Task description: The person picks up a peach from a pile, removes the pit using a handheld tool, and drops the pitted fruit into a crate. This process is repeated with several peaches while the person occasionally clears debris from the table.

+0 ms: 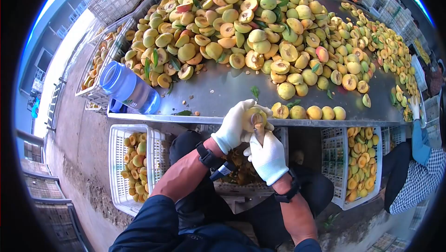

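The left hand [236, 124], in a white glove, has its grip closed around a fruit [253, 115] just above the near edge of the counter [204, 92]. The right hand [268, 158], gloved too, comes up from below, its grip closed on a small tool [259, 131] with a wooden-looking handle. The tool's upper end meets the fruit; it looks like a curved metal loop, though fingers and blur make its exact shape hard to tell.

Just right of the hands, a short row of fruit [314, 112] lies along the counter's edge. Behind it rises a large pile [223, 24] of yellow-green fruit, some whole, some halved, with green leaves [289, 34] among them. A blue bottle [130, 87] leans at the counter's left end. Below the counter, a left crate [132, 159] and a right crate [350, 168] hold more fruit. At the far right, a co-worker's gloved hand [415, 108] reaches to the fruit there.
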The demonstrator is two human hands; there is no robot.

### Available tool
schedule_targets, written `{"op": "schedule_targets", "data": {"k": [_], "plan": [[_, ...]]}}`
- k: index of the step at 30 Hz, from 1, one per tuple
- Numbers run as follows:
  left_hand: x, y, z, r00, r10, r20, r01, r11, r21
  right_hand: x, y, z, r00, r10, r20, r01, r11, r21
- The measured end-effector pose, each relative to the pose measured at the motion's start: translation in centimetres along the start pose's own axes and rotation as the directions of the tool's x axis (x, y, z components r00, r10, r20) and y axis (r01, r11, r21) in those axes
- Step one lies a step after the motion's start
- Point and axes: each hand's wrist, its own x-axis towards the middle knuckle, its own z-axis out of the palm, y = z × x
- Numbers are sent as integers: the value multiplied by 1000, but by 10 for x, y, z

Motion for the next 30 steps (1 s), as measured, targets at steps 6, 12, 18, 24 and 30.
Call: {"op": "schedule_targets", "data": {"k": [6, 12, 18, 24, 30], "plan": [[6, -14, -8, 994, 112, -10, -112, 993, -44, 1, -5, -3, 998, 45, 41, -49, 995, 86], [-4, -19, -9, 947, 322, -15, -315, 934, 167, -1, -8, -3, 992, 84, 99, -91, 993, 73], [-14, 9, -11, 988, 151, -2, -118, 777, 619, -7, 3, -10, 952, 185, 244, -193, 981, 9], [-25, 25, 0, 997, 70, 42, -79, 709, 701, -1, -16, -33, 852, 299, 430, -427, 871, 241], [-17, -11, -13, 895, 379, 235, -446, 748, 492, 5, -24, -38, 782, 232, 579, -578, 617, 534]]}}
